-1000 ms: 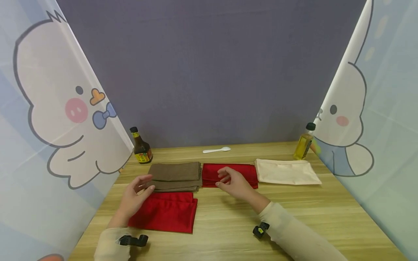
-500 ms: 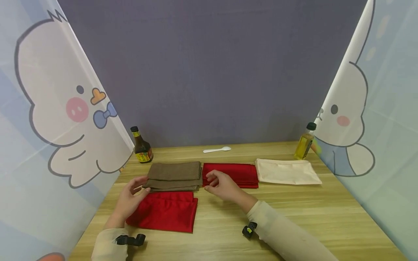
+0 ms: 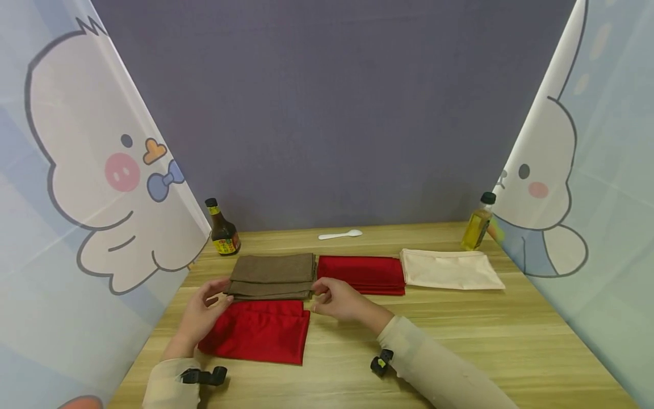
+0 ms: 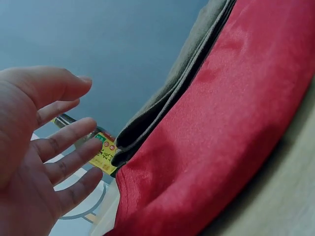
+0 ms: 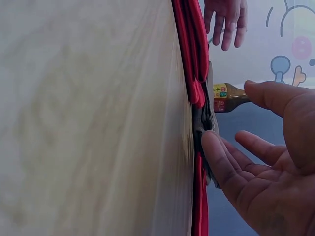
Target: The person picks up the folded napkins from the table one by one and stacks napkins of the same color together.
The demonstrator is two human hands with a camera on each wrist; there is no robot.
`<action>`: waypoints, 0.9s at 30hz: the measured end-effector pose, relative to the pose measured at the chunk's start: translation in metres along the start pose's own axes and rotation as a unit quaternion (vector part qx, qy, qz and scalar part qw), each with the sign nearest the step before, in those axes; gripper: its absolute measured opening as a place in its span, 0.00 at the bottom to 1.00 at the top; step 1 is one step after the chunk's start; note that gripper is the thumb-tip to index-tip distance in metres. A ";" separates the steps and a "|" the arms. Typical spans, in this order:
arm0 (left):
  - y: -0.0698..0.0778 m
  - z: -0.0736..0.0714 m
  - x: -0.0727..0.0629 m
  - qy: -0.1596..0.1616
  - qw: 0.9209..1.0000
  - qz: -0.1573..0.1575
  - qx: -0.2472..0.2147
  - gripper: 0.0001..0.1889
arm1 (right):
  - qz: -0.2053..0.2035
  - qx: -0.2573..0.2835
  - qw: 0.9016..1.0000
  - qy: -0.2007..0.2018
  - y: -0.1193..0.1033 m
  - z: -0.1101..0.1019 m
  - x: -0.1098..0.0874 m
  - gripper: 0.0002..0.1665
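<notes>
My left hand (image 3: 201, 312) hovers at the left end of a folded brown cloth (image 3: 273, 270), its fingers spread and bare in the left wrist view. At the cloth's right front corner is my right hand (image 3: 341, 299), fingers loosely bent; whether a fingertip touches the cloth I cannot tell. Directly in front of the brown cloth lies a folded red cloth (image 3: 263, 338), whose left part is behind my left hand. A second folded red cloth (image 3: 368, 272) lies right of the brown one, its left front corner partly hidden by my right hand.
A folded cream cloth (image 3: 449, 269) ends the row at the right. Behind stand a dark sauce bottle (image 3: 223, 232) at left and an oil bottle (image 3: 477, 224) at right, with a white spoon (image 3: 339, 234) lying between. Printed curtains and a grey backdrop enclose the wooden table (image 3: 434, 324).
My right hand has moved left and slightly nearer, from over the second red cloth to the brown cloth's right corner. My left hand has lowered slightly beside the brown cloth. The cloths have stayed put.
</notes>
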State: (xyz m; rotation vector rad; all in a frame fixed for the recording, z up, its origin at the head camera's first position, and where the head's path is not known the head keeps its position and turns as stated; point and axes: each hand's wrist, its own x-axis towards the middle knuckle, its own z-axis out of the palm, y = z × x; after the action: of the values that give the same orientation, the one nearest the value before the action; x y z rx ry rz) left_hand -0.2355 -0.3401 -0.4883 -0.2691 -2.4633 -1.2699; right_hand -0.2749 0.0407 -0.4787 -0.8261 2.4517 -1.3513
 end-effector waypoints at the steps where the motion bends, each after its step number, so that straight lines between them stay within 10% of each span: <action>1: -0.001 0.000 0.000 -0.002 1.000 -0.001 0.006 0.23 | 0.000 -0.004 1.000 -0.005 0.000 0.001 0.001 0.31; 27: -0.019 -0.008 -0.003 -0.076 0.995 -0.061 0.028 0.27 | 0.019 -0.021 0.998 -0.054 -0.005 0.012 -0.002 0.33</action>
State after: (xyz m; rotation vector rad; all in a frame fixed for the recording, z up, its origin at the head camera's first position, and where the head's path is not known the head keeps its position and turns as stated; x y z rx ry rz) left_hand -0.2373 -0.3574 -0.4999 -0.2098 -2.6766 -1.2692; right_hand -0.2659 0.0312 -0.4811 -0.8343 2.4084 -1.2127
